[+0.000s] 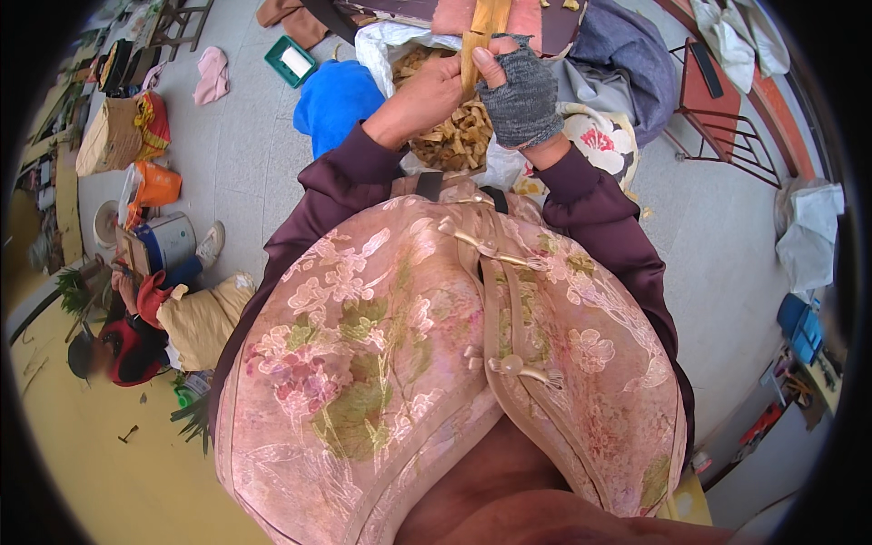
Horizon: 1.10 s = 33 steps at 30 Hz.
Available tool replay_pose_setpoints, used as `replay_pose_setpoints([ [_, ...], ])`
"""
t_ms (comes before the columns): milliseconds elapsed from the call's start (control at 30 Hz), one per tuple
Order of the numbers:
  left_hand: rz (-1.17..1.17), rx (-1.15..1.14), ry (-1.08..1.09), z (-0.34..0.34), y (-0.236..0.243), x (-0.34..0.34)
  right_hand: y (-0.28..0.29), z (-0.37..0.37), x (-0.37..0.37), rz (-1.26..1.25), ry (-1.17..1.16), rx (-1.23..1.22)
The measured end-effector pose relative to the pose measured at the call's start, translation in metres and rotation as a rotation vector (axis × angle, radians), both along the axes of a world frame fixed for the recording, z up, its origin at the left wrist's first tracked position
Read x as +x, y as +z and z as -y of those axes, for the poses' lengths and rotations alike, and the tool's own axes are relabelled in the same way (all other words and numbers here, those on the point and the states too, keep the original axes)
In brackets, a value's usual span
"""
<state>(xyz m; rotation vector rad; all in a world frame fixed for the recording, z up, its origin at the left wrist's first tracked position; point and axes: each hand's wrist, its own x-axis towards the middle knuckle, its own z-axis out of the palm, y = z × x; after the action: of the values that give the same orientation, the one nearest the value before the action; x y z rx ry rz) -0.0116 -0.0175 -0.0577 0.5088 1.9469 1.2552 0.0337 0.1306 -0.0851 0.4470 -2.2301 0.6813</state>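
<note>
A flat yellowish-brown strip (489, 20), perhaps dried plant material, runs from the top edge down between my hands. My left hand (422, 102) is closed, its fingers pinching the strip's lower end. My right hand (522, 94), in a grey fingerless glove, is closed on the strip too, with the bare thumb pressed against its face. Behind the strip lies a pink cloth (449, 18). Just below my hands, a white sack (371, 45) gapes around a heap of brownish-yellow pieces (460, 136). My right fingertips are partly hidden.
Blue cloth (338, 102) lies left of the sack, near a green tray (292, 62). A floral cushion (597, 136) is at the right. Farther right stands a red metal-legged stool (708, 91) carrying a phone-like black object. Another person (136, 341) works at far left, beside a bucket (171, 241).
</note>
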Motion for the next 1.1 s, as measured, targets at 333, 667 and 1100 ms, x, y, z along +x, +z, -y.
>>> replay_pose_setpoints([
  [333,-0.976,0.311,0.265,0.001,-0.005,0.000,0.012,0.009,0.001,1.106,0.695,-1.697],
  [667,0.074,0.658,0.227,0.006,-0.009,0.000,0.029,-0.010,0.016,0.359,0.046,-0.050],
  [1100,-0.469,0.546,0.320,0.003,-0.014,-0.009,0.046,-0.016,0.012,0.955,0.414,-1.059],
])
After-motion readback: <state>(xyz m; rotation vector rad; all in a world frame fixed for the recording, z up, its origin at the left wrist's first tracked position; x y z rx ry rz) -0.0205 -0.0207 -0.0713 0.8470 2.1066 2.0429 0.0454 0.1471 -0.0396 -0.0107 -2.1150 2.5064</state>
